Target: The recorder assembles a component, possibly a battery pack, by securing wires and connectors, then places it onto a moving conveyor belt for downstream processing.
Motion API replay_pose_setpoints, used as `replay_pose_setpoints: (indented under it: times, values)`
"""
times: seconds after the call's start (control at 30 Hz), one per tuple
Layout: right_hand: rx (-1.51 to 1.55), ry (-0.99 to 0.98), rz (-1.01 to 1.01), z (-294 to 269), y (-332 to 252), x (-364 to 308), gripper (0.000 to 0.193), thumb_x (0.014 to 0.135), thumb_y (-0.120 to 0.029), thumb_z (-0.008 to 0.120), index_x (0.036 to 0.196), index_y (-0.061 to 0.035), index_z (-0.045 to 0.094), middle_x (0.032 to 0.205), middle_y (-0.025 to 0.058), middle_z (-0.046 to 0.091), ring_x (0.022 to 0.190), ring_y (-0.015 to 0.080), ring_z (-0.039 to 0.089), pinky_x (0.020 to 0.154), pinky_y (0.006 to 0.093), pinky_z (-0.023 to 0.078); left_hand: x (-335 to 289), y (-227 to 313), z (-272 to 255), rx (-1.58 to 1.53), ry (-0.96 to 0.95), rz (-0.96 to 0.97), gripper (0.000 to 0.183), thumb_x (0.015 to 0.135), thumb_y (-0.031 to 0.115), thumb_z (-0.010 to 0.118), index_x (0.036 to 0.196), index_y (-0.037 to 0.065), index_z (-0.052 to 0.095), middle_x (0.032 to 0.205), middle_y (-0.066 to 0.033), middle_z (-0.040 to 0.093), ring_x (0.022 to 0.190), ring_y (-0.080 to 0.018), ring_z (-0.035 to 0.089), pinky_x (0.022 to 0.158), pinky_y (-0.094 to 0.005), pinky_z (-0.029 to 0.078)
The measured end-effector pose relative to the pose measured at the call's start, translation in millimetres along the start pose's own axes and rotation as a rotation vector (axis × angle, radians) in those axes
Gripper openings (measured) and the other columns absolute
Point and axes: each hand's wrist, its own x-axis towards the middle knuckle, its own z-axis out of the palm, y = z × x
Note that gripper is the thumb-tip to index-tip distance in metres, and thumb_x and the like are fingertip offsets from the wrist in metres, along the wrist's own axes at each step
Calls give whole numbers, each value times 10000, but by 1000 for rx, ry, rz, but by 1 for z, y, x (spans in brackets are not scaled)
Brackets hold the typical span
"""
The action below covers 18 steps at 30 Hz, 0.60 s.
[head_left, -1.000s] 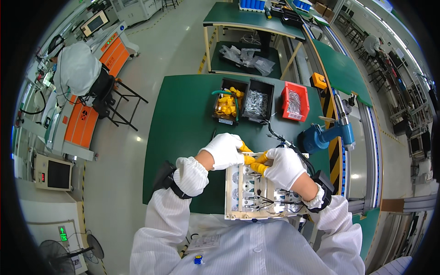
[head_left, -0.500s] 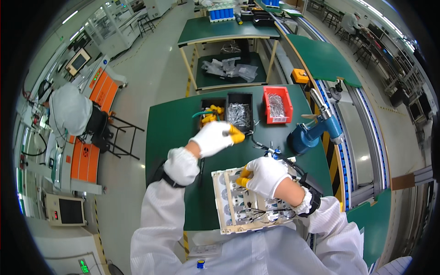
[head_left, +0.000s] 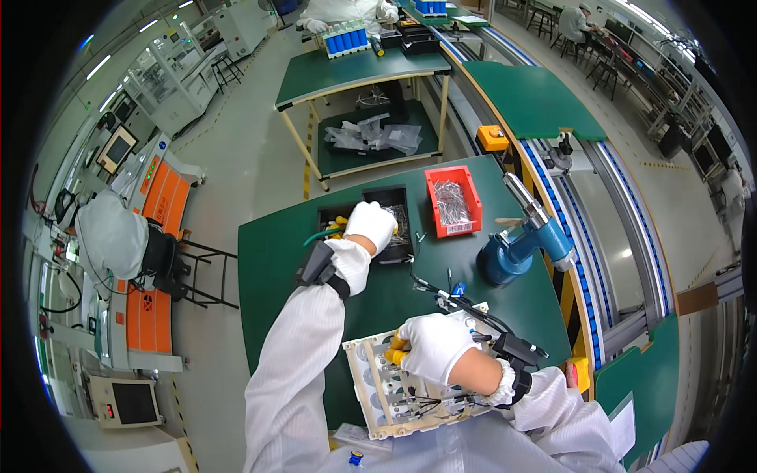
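My left hand [head_left: 372, 225], in a white glove with yellow fingertips, reaches down over the black bin [head_left: 400, 256] of thin metal rivets. Its fingers are hidden behind the back of the hand. My right hand [head_left: 436, 344], gloved the same way, is over a cream-coloured battery module frame [head_left: 382, 430] with round cells, metal strips and black wires. Its yellow fingertips are pinched together at the frame's upper left part; whatever is between them is too small to make out. The module lies at the table's near edge, against my body.
A red bin [head_left: 453, 201] of rivets and a blue rivet gun [head_left: 509, 256] stand on the green table [head_left: 276, 260]. Green-handled pliers [head_left: 319, 235] lie by the left bin. A black cable [head_left: 441, 290] runs behind the module. Conveyor rails [head_left: 583, 260] pass on the right. Other people work farther off.
My left hand has moved away from above the module, up to the black rivet bin. My right hand stays at the module, its fingers still pinched. The whole view has shifted slightly.
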Motion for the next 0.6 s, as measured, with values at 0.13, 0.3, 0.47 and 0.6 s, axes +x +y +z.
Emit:
replay_pose_setpoints:
  times: [0.13, 0.3, 0.47, 0.6]
  values:
    - [-6, 5, -33, 7, -2, -1, 231, 848, -299, 707, 967, -119, 791, 865, 143, 741, 799, 327, 717, 736, 403, 567, -23, -11, -19, -97, 10, -138, 174, 836, 179, 658, 942, 122, 783, 874, -144, 720, 859, -329, 694, 788, -446, 544]
    - [-74, 80, -70, 10, 10, 2, 207, 785, -224, 699, 938, -114, 785, 857, 183, 725, 812, 360, 713, 726, 421, 566, -84, 13, -84, -390, 113, -241, 193, 862, 143, 673, 1028, 67, 732, 929, -162, 735, 820, -315, 721, 740, -413, 576]
    - [10, 69, -74, 6, 11, -1, 203, 782, -235, 694, 908, -105, 784, 852, 200, 721, 813, 376, 712, 740, 436, 565, -199, 53, -152, -753, 355, -251, 189, 801, 43, 791, 968, -10, 719, 932, -147, 752, 811, -213, 734, 730, -294, 570]
    - [22, 75, -103, 7, 16, -1, 223, 795, -275, 711, 901, -93, 784, 850, 191, 726, 809, 366, 714, 745, 416, 569, -253, 80, -137, -1166, 167, -542, 132, 890, 49, 752, 1003, -12, 723, 979, -75, 749, 852, -132, 698, 741, -270, 559]
